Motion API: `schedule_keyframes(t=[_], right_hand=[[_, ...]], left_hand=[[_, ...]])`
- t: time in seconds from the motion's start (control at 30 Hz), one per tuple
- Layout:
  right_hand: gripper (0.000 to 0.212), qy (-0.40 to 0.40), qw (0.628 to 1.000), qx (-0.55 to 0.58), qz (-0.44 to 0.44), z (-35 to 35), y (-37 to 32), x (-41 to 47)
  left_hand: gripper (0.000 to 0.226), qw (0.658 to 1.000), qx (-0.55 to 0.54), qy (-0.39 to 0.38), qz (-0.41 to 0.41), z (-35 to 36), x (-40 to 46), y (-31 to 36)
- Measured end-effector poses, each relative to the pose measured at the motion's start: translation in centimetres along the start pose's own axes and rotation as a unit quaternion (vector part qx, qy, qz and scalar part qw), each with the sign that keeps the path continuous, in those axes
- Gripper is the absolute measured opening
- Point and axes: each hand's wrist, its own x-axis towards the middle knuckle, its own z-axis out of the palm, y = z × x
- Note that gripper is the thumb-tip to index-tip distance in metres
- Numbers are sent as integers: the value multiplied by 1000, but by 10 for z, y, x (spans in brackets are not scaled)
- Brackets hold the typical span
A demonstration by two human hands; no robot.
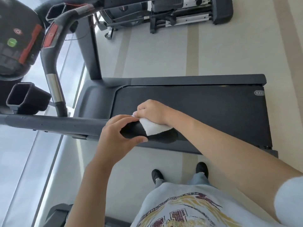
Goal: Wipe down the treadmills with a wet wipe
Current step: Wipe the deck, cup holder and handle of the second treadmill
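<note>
Hands meet at the black foam end of the treadmill's handrail (157, 136), which reaches from the left of the view to the middle. I see my left hand (114, 138) wrapped around the black grip, thumb below and fingers curled over the top, so it is clamped on the handrail. My right hand (152, 112) comes from the right side and its fingers are curled on the white wet wipe (154, 127), pressing it on the top of the same grip, just beside the left hand's fingers. One corner of the wipe hangs down over the near side of the foam.

Farther than the handrail lies the dark running belt (205, 108) of the treadmill, with a grey side rail (196, 80) along its far edge. On the left stands the console (16, 43) with a green button and red parts, and a black cup holder (24, 97) is below it. A curved grey bar with a silver section (54, 89) goes from the console down to the handrail.

Floor (221, 51) is pale with beige stripes. Another exercise machine (180, 12) stands at the far side, top of the view. Near me I see my two black shoes (202, 168) on the floor beside the treadmill's near edge, blue jeans, and a light shirt (188, 208) with a printed picture.
</note>
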Motion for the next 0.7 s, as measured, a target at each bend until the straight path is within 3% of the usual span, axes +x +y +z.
schedule_keyframes(t=[0.1,0.27,0.5,0.7], right_hand=[[28,-72,997,-14,13,1,-10,15],[41,-19,999,41,-14,0,8,-1],[51,244,970,4,-23,22,20,-59],[40,543,840,27,8,75,29,-69]], left_hand=[[62,999,41,11,-10,-8,-6,-1],[56,997,72,-18,-16,-22,-1,-4],[52,994,51,-89,24,-29,18,-20],[57,980,76,-104,151,-28,22,-42]])
